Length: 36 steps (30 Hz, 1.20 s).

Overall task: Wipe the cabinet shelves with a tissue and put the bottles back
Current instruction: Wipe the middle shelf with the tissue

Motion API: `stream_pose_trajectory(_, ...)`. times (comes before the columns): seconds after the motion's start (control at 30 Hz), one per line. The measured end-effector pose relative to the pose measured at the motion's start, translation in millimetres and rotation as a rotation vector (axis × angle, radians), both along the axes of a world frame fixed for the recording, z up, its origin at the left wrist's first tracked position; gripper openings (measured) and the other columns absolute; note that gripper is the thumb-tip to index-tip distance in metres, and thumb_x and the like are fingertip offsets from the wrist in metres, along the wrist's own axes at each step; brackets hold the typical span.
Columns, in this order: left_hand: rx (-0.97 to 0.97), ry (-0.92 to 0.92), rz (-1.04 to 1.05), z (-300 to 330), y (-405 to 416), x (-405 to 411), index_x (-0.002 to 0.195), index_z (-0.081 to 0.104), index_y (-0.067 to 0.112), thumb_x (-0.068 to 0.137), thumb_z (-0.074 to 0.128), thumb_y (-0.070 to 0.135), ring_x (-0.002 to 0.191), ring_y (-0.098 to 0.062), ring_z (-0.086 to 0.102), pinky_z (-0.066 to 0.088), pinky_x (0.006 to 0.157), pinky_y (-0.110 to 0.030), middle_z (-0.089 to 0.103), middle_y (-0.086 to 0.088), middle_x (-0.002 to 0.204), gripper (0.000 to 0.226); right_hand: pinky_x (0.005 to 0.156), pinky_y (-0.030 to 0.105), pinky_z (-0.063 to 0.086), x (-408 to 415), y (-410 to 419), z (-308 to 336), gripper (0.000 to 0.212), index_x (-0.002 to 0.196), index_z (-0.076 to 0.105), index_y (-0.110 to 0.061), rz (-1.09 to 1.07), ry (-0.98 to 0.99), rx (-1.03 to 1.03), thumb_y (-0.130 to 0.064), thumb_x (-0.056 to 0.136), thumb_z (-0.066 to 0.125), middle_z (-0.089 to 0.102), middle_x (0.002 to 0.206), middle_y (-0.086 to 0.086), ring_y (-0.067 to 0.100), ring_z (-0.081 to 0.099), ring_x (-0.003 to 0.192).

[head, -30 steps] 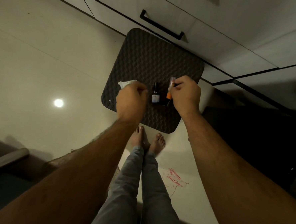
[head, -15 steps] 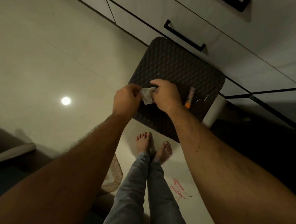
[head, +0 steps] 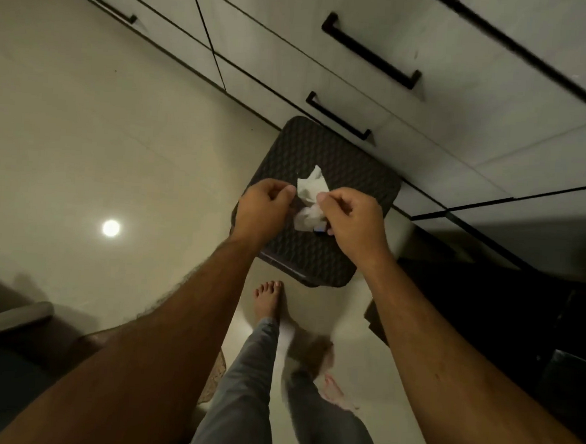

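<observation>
A home: glossy tiled floor (head: pixel 84 133), white drawers (head: pixel 378 100) with black bar handles just behind a dark stool (head: pixel 356 177).

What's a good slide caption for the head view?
Both hands, left hand and right hand, pinch a crumpled white tissue above a dark textured mat by white drawers.

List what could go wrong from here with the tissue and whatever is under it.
1. The tissue is pinched between the left hand and right hand and pulled open; thin paper may tear.
2. A small item, likely a bottle, sits half hidden under the tissue by the right hand; it may slip onto the dark mat.
</observation>
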<state>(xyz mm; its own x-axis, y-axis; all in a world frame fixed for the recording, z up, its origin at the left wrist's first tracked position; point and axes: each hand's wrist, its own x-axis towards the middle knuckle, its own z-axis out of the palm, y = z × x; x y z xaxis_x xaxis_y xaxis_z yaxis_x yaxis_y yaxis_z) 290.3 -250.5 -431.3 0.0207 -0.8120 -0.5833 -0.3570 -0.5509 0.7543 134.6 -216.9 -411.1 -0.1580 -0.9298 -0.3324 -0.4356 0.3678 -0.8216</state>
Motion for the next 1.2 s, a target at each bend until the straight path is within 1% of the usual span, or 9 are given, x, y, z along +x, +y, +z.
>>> stream_pose_trajectory(0.1,0.050,0.134,-0.005,35.7,18.2,-17.9,0.108,0.065,0.014,0.098,0.056,0.028,0.084,-0.019,0.072,0.061,0.077,-0.040,0.072,-0.007,0.093,0.019,0.055,0.021,0.054,-13.5,28.3,30.4,0.010,0.081,0.065,-0.018,-0.109,-0.141,-0.058,-0.021,0.085,0.074,0.071,0.077,0.000,0.012,0.069,0.070)
stream_pose_trajectory(0.23,0.126,0.348,-0.021,91.5,63.1,-45.7,0.115,0.062,0.010,0.099,0.054,0.027,0.075,-0.012,0.072,0.059,0.065,-0.027,0.070,-0.007,0.098,0.025,0.062,0.017,0.055,-40.5,78.8,70.4,0.034,0.097,0.057,-0.026,-0.175,-0.267,-0.090,-0.002,0.080,0.075,0.073,0.084,-0.005,0.007,0.071,0.080)
stream_pose_trajectory(0.43,-0.029,0.403,-0.183,183.9,143.1,-100.3,0.112,0.065,0.008,0.093,0.064,0.018,0.078,-0.018,0.068,0.055,0.063,-0.022,0.072,-0.009,0.097,0.021,0.074,0.020,0.056,-100.2,169.7,150.4,0.046,0.123,0.058,-0.020,-0.168,-0.338,-0.149,0.000,0.083,0.070,0.072,0.106,-0.002,0.009,0.070,0.095)
stream_pose_trajectory(0.57,-0.154,0.462,-0.255,256.4,212.7,-148.0,0.106,0.066,0.010,0.091,0.066,0.012,0.071,-0.010,0.068,0.052,0.057,-0.020,0.072,-0.001,0.085,0.015,0.074,0.023,0.057,-144.3,248.9,225.3,0.032,0.112,0.066,-0.033,-0.185,-0.403,-0.174,-0.031,0.081,0.072,0.073,0.104,-0.007,0.009,0.070,0.095)
stream_pose_trajectory(0.67,-0.221,0.485,-0.318,300.3,254.5,-181.4,0.109,0.064,-0.002,0.090,0.066,0.009,0.070,-0.015,0.065,0.052,0.055,-0.020,0.069,-0.014,0.089,0.021,0.074,0.034,0.056,-168.1,298.3,271.4,0.029,0.097,0.073,-0.029,-0.298,-0.415,-0.213,-0.048,0.075,0.073,0.075,0.093,0.002,0.017,0.070,0.084)
stream_pose_trajectory(0.83,-0.303,0.527,-0.500,359.8,296.7,-229.4,0.108,0.062,-0.001,0.089,0.067,0.008,0.079,-0.023,0.067,0.053,0.063,-0.029,0.069,-0.018,0.095,0.022,0.064,0.023,0.054,-204.2,357.6,329.7,0.004,0.090,0.072,-0.027,-0.415,-0.356,-0.329,-0.027,0.086,0.071,0.074,0.086,0.001,0.014,0.071,0.079)
stream_pose_trajectory(0.93,-0.369,0.525,-0.623,383.6,303.7,-250.3,0.108,0.064,0.006,0.089,0.069,0.011,0.084,-0.016,0.070,0.053,0.062,-0.024,0.074,-0.007,0.095,0.020,0.060,0.018,0.052,-219.2,377.3,357.6,0.006,0.093,0.070,-0.016,-0.503,-0.365,-0.399,-0.018,0.088,0.070,0.075,0.083,0.001,0.013,0.071,0.075)
stream_pose_trajectory(1.03,-0.432,0.554,-0.721,403.4,309.2,-270.8,0.106,0.065,0.011,0.089,0.068,0.011,0.079,-0.007,0.070,0.050,0.059,-0.016,0.073,0.003,0.089,0.018,0.061,0.022,0.054,-229.6,394.2,378.3,0.009,0.095,0.067,-0.009,-0.570,-0.372,-0.473,-0.014,0.088,0.070,0.074,0.083,0.006,0.018,0.072,0.075)
stream_pose_trajectory(1.2,-0.507,0.604,-0.812,434.1,309.8,-306.2,0.109,0.066,0.017,0.091,0.065,0.013,0.079,-0.009,0.070,0.053,0.061,-0.020,0.073,0.005,0.085,0.018,0.060,0.023,0.055,-247.9,409.9,406.2,0.012,0.099,0.067,-0.011,-0.704,-0.308,-0.573,-0.006,0.088,0.068,0.075,0.081,0.005,0.017,0.072,0.073)
